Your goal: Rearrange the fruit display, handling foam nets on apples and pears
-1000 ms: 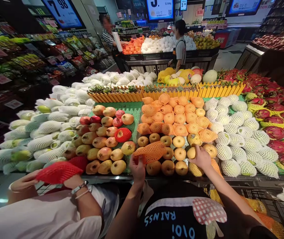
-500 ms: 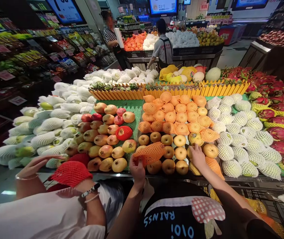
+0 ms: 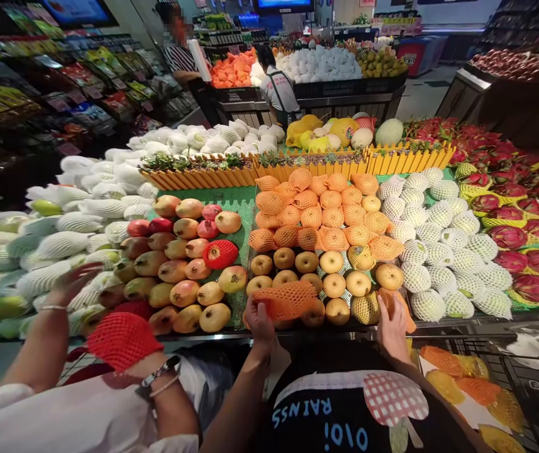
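My left hand pinches a limp orange foam net sleeve over the front row of brown pears. At the front right corner of the pear section, my right hand curls around a brownish pear, which its fingers partly cover. Orange netting shows just beside that hand. A pear in yellow netting lies to its left, and a bare pear sits behind it. Farther back, orange-netted fruits are stacked in rows.
On my left, another person's hand is under red netting; their other hand reaches over white-netted fruit. Pomegranates lie between us. White-netted fruits and dragon fruits lie right. A cart stands near my right arm.
My right hand has moved off one pear, toward me and right, to the front corner. The left hand keeps the sleeve, now flatter. The neighbour's far hand has lifted toward the white-netted fruit.
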{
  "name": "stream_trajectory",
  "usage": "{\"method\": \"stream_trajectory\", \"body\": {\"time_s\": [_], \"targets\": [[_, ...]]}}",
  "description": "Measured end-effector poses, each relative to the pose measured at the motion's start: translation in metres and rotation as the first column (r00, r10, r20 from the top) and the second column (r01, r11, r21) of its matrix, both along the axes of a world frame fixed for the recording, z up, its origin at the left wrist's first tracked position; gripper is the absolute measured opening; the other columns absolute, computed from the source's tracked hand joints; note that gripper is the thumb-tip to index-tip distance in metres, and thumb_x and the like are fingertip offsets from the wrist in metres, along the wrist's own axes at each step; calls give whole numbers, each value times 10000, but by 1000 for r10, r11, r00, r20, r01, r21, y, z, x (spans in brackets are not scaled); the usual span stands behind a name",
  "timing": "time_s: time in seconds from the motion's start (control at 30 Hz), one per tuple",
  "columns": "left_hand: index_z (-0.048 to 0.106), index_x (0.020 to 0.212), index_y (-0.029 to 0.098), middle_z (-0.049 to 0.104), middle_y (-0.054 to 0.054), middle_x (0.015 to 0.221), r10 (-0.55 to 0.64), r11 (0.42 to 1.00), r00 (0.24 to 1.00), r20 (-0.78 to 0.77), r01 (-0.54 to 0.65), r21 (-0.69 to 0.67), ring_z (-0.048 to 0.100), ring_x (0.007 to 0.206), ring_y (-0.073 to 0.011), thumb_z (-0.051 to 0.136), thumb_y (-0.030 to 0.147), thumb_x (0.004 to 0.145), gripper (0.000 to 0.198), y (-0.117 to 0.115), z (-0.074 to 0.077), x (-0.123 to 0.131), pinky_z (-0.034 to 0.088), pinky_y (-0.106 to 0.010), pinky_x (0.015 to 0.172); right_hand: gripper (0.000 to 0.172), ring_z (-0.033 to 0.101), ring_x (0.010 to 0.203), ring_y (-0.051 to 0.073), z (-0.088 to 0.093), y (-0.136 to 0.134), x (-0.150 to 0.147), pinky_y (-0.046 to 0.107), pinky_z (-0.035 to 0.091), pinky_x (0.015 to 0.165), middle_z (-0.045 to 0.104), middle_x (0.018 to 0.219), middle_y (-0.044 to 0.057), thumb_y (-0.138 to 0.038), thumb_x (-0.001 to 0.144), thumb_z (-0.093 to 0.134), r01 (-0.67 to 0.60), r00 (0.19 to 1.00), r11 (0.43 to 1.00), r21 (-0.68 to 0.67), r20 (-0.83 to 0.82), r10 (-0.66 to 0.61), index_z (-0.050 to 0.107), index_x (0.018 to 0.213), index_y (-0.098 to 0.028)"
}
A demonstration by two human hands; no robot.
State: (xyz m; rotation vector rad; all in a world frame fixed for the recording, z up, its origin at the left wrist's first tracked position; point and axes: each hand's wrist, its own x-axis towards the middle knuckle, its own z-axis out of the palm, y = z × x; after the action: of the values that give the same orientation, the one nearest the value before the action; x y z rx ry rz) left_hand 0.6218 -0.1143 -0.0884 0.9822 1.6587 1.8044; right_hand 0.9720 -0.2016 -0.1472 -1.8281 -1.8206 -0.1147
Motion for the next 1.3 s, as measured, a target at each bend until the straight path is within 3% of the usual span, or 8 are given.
{"method": "stream_trajectory", "body": {"time_s": [0.17, 0.27, 0.4, 0.5, 0.63, 0.8, 1.07, 1.3], "targets": [[599, 833, 225, 618, -10, 784, -126, 992, 992, 2, 126, 20, 564, 724, -183, 614, 531, 851, 308, 2, -2, 10, 517, -306, 682, 644, 268, 1600, 478, -8, -12, -12, 673, 365, 1189, 289, 1735, 294, -524, 1050, 548, 140, 976, 969, -206, 191, -101, 539, 1557, -127], [564, 763, 234, 597, -30, 788, -324, 946, 945, -46, 325, 6, 559, 747, -198, 519, 564, 900, 360, -1, 4, 15, 514, -324, 690, 808, 215, 1628, 471, -4, 1, -21, 649, 324, 1223, 236, 1753, 333, -584, 1001, 592, 152, 965, 952, -266, 250, -84, 492, 1564, -13], [532, 655, 234, 589, -49, 724, -619, 785, 769, -158, 607, -122, 551, 671, -201, 378, 595, 979, 508, -1, 12, 31, 499, -346, 622, 782, 200, 1636, 475, 2, 19, -26, 675, 349, 1178, 200, 1755, 348, -559, 970, 631, 188, 951, 932, -310, 295, -94, 528, 1503, 4], [548, 619, 222, 580, -42, 658, -777, 629, 560, -287, 713, -309, 554, 613, -193, 438, 563, 1019, 537, 10, 13, 62, 474, -333, 595, 726, 231, 1618, 496, 5, 28, -24, 680, 399, 1114, 205, 1744, 370, -524, 893, 750, 194, 948, 925, -326, 305, -91, 595, 1402, -30], [709, 914, 168, 724, -107, 1011, -833, 521, 205, -514, 603, -604, 688, 813, -237, 773, 270, 868, 129, 37, 14, 128, 521, -342, 736, 669, 279, 1586, 500, 5, 34, -20, 679, 393, 1105, 290, 1714, 370, -488, 803, 844, 158, 964, 936, -314, 256, -76, 632, 1292, -84], [558, 1482, 127, 598, -262, 1447, -804, 496, -77, -589, 459, -737, 760, 999, -319, 846, 97, 763, 775, 57, 16, 195, 557, -374, 808, 674, 327, 1542, 508, 5, 30, -9, 675, 368, 1116, 383, 1650, 342, -531, 765, 852, 110, 989, 960, -259, 121, -81, 622, 1251, -124], [551, 1440, 63, 674, -247, 1303, -741, 465, -294, -603, 424, -777, 760, 1031, -333, 881, 297, 843, 720, 66, 20, 198, 543, -376, 830, 685, 422, 1481, 451, 3, 5, 31, 624, 357, 1230, 421, 1535, 226, -456, 702, 815, -59, 939, 998, -3, -340, 55, 626, 1298, -177], [641, 1301, 75, 706, -231, 1248, -736, 332, -419, -532, 461, -823, 750, 1022, -353, 966, 324, 709, 720, 42, 12, 206, 560, -399, 839, 647, 603, 1283, 379, 0, 0, 44, 594, 471, 1149, 607, 1360, 192, -555, 773, 739, 115, 655, 990, 82, -755, -14, 607, 1293, -193]]}}
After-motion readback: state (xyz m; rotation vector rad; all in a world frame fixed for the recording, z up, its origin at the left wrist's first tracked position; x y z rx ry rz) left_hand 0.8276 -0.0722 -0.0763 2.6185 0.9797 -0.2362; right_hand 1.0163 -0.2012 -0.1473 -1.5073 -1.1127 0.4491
